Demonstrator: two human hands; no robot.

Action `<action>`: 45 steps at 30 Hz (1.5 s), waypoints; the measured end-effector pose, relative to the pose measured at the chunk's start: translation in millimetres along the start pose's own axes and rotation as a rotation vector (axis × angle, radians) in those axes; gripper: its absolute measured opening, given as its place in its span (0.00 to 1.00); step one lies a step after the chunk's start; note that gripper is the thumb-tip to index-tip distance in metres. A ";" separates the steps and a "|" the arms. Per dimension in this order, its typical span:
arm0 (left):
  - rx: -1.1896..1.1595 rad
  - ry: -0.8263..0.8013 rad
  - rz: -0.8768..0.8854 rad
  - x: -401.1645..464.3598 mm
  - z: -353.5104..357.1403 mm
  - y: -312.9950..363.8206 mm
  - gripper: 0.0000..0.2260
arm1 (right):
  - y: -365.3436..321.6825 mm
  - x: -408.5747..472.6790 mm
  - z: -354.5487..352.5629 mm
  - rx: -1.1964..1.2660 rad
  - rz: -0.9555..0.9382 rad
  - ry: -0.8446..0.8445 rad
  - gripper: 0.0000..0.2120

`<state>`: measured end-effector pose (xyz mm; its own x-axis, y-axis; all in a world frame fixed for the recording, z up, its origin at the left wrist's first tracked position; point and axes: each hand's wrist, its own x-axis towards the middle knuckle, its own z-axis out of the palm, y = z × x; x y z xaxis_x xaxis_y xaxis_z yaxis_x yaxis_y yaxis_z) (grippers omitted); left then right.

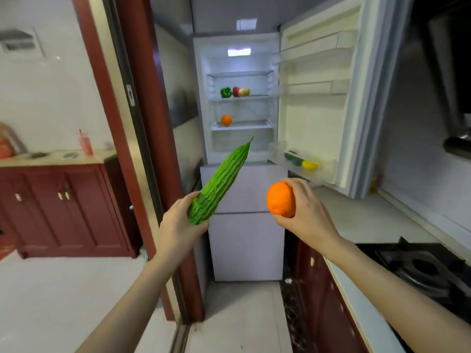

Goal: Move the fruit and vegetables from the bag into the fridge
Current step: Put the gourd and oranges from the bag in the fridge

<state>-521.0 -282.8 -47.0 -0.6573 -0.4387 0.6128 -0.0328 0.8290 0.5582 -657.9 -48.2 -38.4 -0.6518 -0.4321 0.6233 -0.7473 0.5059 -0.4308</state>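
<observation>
My left hand (178,222) grips the thick end of a green bitter gourd (221,179), whose tip points up toward the fridge. My right hand (303,210) holds an orange (280,200). The white fridge (244,189) stands ahead with its upper door (331,98) swung open to the right. On a middle shelf sit a green pepper (226,92), a red fruit (235,91) and a yellowish fruit (244,92). Another orange (226,120) lies one shelf lower. The lowest door bin holds a dark green vegetable (293,159) and a yellow fruit (310,165). No bag is in view.
A dark red door frame (142,123) stands left of the fridge. To the right run a white counter (369,220) and a gas hob (428,271), with a range hood (456,98) above. Red cabinets (63,207) with a bottle (86,143) on top line the left room.
</observation>
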 end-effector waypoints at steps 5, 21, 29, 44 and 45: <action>0.004 0.022 0.005 90.2 42.1 -11.6 0.28 | 45.3 76.0 26.6 0.006 0.000 0.020 0.35; -0.063 0.027 0.064 316.6 153.4 -104.0 0.26 | 114.1 303.4 140.0 -0.119 -0.062 0.017 0.36; -0.117 0.046 0.097 445.8 201.8 -146.6 0.25 | 136.7 433.1 183.0 -0.198 -0.042 0.053 0.37; -0.097 0.106 0.272 664.4 306.1 -171.8 0.21 | 250.5 647.8 273.0 -0.231 -0.045 0.036 0.38; -0.092 0.109 0.293 682.1 314.3 -172.7 0.21 | 260.1 662.0 277.7 -0.225 -0.034 0.019 0.38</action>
<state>-1200.3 -616.2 98.9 -0.5440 -0.2245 0.8085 0.2174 0.8930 0.3942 -1319.7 -410.0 81.0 -0.6225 -0.4391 0.6478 -0.7200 0.6457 -0.2542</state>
